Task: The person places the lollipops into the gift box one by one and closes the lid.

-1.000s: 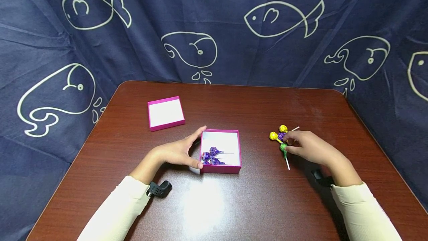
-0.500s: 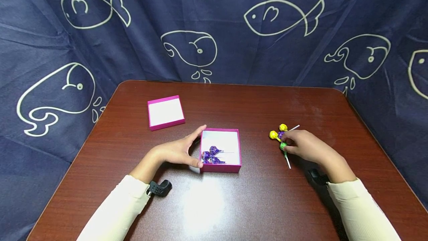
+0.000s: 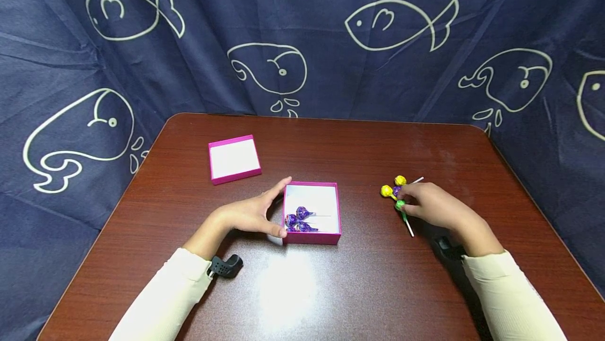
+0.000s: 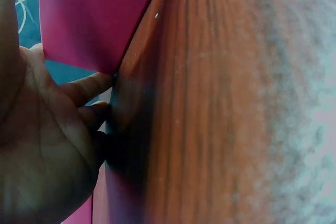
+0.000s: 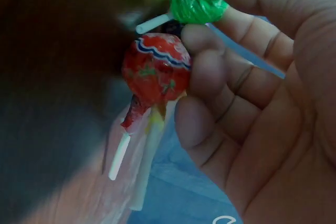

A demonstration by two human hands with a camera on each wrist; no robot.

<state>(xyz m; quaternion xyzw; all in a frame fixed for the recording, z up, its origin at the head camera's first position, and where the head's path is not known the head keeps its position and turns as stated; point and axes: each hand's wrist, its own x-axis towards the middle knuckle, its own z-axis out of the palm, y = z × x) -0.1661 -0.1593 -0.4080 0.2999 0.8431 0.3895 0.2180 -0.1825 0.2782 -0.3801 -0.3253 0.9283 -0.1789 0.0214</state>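
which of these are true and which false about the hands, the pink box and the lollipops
1. The left hand touches the left side of the pink box. True.
2. The box is closed. False: it is open, and the shallow pink lid lies apart from it on the table.
3. The right hand pinches a green-wrapped lollipop. True.
4. The box holds only yellow candy. False: purple-wrapped lollipops show inside, while two yellow-wrapped lollipops lie outside, near the right hand.
5. A red-wrapped lollipop shows in the right wrist view. True.
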